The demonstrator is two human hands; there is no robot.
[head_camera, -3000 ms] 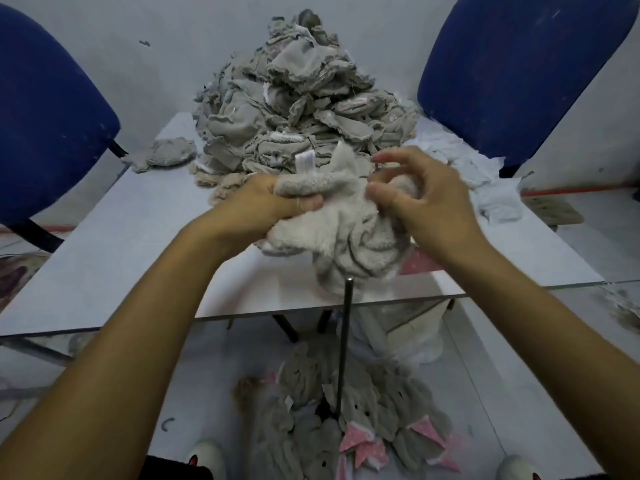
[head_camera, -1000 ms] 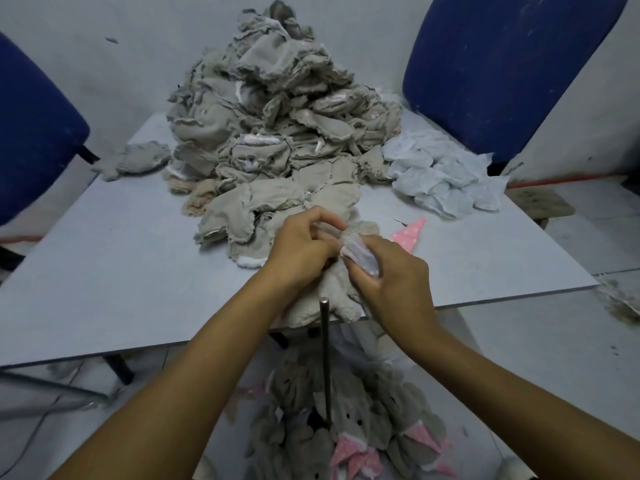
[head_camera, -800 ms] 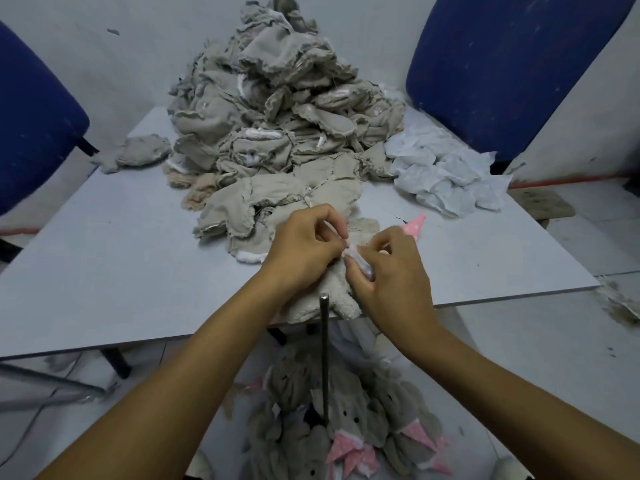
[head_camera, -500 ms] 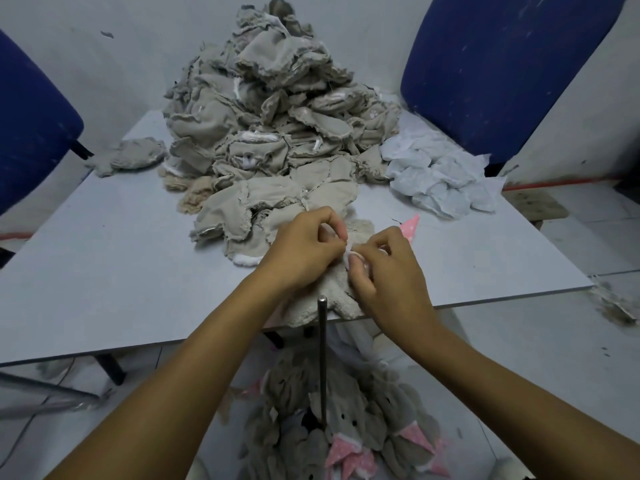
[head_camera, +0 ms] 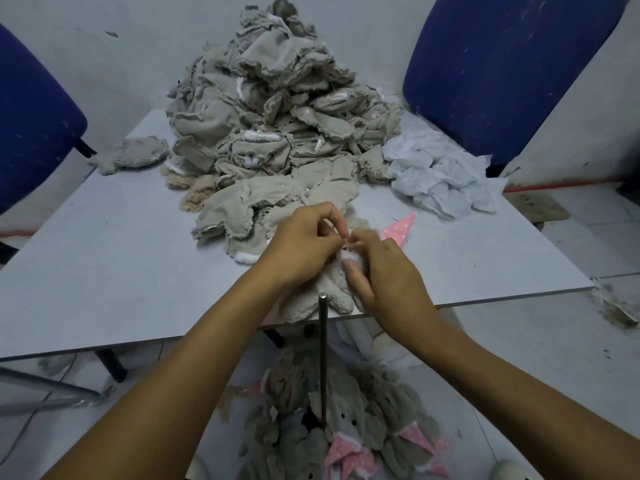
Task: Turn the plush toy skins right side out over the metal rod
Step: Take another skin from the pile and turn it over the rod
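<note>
The plush skin (head_camera: 320, 292) has come down off the metal rod (head_camera: 323, 358) since three seconds ago and now lies on the table (head_camera: 104, 271) edge just behind the rod's tip — so this piece looks turned, and the hands are finishing a small part. The left hand (head_camera: 304, 247) and right hand (head_camera: 388, 275) both pinch at its top, fingers curled; the right is blurred. The skin is nubbly, cream, limp fleece. Behind the rod rises a heap of frayed grey unturned skins (head_camera: 277, 116); at the rod's foot lie finished toys (head_camera: 346, 427) with pink dotted ears.
</note>
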